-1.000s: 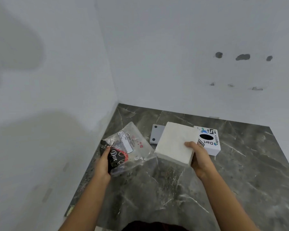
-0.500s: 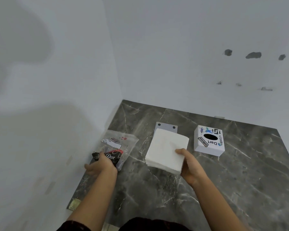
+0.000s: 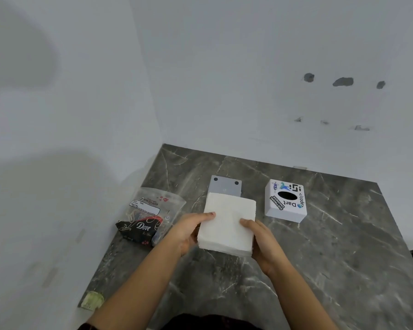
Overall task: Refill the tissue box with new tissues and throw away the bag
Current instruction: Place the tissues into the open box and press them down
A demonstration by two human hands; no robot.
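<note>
Both hands (image 3: 227, 236) clamp tissue stack (image 3: 228, 222) by side edges; loose squeeze could fan sheets across worktop (image 3: 343, 258).

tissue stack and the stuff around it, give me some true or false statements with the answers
1. Both hands hold the tissue stack, the left hand on one side and the right hand on the other. True.
2. The tissue box has tissues sticking out of its oval opening. False: the opening is dark and nothing pokes out.
3. The plastic bag lies on the countertop, on the left hand's side of the stack. True.
4. The left hand grips the plastic bag. False: the bag lies free.
5. A grey plate with two dark holes lies beyond the stack. True.
</note>
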